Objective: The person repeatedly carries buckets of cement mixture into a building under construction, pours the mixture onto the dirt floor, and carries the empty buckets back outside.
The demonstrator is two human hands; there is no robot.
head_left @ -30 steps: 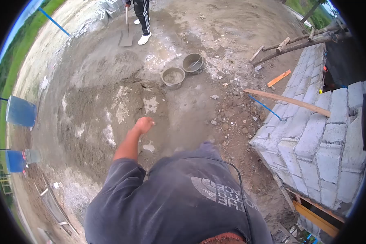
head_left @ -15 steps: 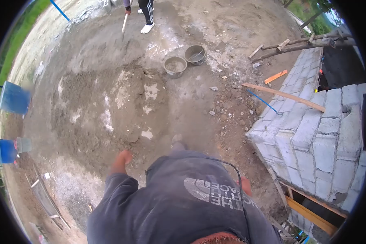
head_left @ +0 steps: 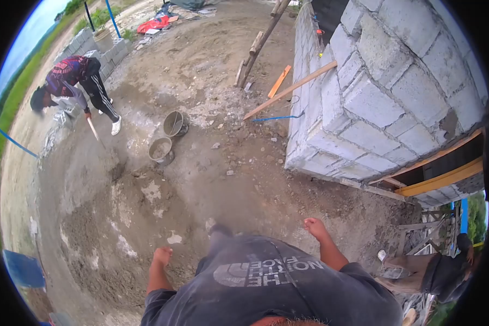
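Observation:
My left hand [head_left: 162, 255] hangs over the mound of wet mortar [head_left: 130, 217], fingers curled in and nothing seen in them. Out to the right, my right hand [head_left: 314, 227] is held above the bare dirt, its fingers also curled and holding no visible thing. Neither hand touches anything. Two mortar buckets [head_left: 161, 150] [head_left: 175, 124] stand on the ground ahead, beyond the mound; the nearer one has grey material in it.
A co-worker [head_left: 73, 81] bends over a long-handled tool [head_left: 95, 130] at the far left. A concrete block wall [head_left: 364, 103] rises on the right, with a plank [head_left: 290, 89] leaning there. Another person [head_left: 440, 271] is at lower right. A blue container [head_left: 24, 269] stands left.
My view has turned right, so the buckets and mound sit further left and the wall fills more of the right. My right hand has swung out from beside my body.

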